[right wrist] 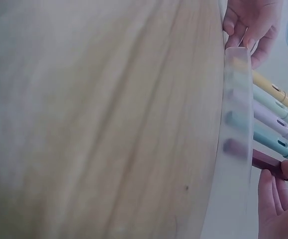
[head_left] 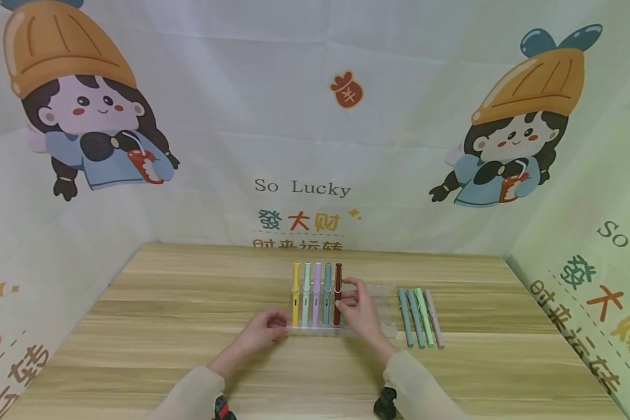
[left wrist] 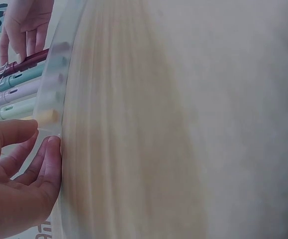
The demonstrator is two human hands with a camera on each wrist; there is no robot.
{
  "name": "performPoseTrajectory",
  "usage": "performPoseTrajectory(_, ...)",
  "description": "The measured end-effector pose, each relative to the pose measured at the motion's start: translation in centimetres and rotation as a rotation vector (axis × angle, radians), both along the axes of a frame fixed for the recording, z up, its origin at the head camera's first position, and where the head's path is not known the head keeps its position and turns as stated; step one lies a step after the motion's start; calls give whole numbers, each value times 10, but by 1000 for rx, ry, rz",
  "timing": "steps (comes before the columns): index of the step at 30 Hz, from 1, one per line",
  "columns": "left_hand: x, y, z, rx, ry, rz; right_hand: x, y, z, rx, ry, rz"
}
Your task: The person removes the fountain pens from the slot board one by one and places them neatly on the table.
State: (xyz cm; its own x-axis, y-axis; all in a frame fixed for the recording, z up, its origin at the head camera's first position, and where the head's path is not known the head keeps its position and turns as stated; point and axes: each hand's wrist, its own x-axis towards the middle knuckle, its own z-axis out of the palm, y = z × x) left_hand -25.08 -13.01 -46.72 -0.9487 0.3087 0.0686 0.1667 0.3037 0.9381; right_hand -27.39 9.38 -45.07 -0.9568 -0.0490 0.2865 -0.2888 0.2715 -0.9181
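Note:
A clear pen rack (head_left: 382, 331) holds a row of capped pens: yellow (head_left: 296, 294), pale mint (head_left: 307, 294), lilac (head_left: 317, 294) and teal (head_left: 328, 294). At the right end of this row, my right hand (head_left: 360, 309) pinches a dark red pen (head_left: 338, 274) between thumb and fingers. Its lower end sits behind the frosted front rail (right wrist: 238, 114) in the right wrist view. My left hand (head_left: 266, 328) is at the rack's left end, fingers loosely bent and fingertips touching the corner beside the yellow pen (left wrist: 47, 117).
Right of the rack, several more pens lie side by side on the wooden table (head_left: 504, 361): two blue-grey (head_left: 410, 318), one light green (head_left: 423, 318) and one dusty pink (head_left: 434, 319). A printed cloth (head_left: 215, 116) hangs behind and at both sides.

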Motion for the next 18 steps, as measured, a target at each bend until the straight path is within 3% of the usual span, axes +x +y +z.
performPoseTrajectory(6, 1, 0, 1, 0, 0, 1, 2, 1, 4, -23, 12, -30)
performPoseTrajectory(13, 2, 0, 1, 7, 4, 0, 17, 1, 33, -110, 46, -11)
performPoseTrajectory(18, 2, 0, 3, 6, 5, -1, 4, 11, 19, -107, 32, -18)
